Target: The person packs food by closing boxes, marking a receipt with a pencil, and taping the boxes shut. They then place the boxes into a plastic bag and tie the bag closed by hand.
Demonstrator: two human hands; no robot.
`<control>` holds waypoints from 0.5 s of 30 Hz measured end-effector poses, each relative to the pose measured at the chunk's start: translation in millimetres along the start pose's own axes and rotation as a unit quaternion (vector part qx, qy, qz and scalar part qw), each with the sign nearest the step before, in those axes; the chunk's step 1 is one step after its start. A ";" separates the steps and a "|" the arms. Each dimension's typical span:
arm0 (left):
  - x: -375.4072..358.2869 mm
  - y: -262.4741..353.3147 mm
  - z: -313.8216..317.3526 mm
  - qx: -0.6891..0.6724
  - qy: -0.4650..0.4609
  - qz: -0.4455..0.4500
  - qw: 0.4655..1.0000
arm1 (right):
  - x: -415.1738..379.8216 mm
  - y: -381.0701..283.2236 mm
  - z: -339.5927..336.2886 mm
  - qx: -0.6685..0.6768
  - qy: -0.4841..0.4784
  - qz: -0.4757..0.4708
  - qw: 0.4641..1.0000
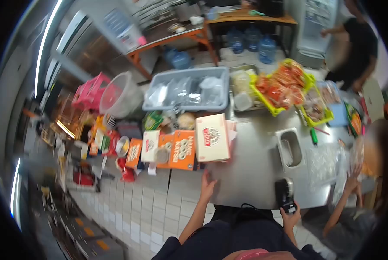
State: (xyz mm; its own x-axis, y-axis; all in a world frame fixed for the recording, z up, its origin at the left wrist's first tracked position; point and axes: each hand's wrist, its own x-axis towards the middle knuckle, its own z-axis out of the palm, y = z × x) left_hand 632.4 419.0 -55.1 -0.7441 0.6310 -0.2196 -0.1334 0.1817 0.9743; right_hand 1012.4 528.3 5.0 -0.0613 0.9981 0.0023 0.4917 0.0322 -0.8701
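Note:
My left hand (208,188) rests at the front edge of the steel table (241,173), fingers stretched forward, holding nothing. Just beyond its fingertips stands a cream box with a red label (212,138). Beside that box are orange printed boxes (183,149) and a smaller white box (150,145). My right hand (291,215) is wrapped round a black handheld device (285,195) with a pale rounded part at its upper end; its exact kind is unclear. Past the device, a rectangular steel container (290,149) sits on the tabletop.
A grey-blue tub (226,89) of clear plastic packs and a yellow-green basket (269,110) of orange-red packets stand along the far side. Plastic bags (323,164) lie at right, near another person's hands (353,182). Another person (354,43) stands at the back right.

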 end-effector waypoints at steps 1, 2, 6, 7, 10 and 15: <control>9.8 6.6 7.2 0.007 -0.029 -0.003 1.000 | 4.2 -10.8 1.7 -0.023 -0.064 0.017 0.998; 19.9 12.6 12.2 0.028 -0.011 0.038 0.999 | 7.8 -23.0 7.7 -0.067 -0.088 -0.027 0.994; 48.7 -0.6 15.8 0.025 -0.010 0.073 0.997 | 39.3 -39.7 70.5 -0.037 -0.074 -0.176 0.981; 53.0 -1.3 16.8 -0.004 -0.007 0.057 0.998 | 48.2 -49.8 89.3 0.005 -0.043 -0.142 0.989; 52.3 15.4 25.5 0.059 0.043 0.052 0.996 | 73.6 -52.4 149.5 0.090 0.029 -0.065 0.993; 55.6 27.0 32.7 0.083 0.074 0.044 0.993 | 87.1 -69.7 171.6 0.133 0.073 -0.010 0.988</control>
State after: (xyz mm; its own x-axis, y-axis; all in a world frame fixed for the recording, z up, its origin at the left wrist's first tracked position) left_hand 608.8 483.7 -42.6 -0.8372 0.5351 -0.1128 0.0367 0.2609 0.9647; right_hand 823.8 604.0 -18.6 0.0659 0.9950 0.0751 0.2453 0.0567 -0.9678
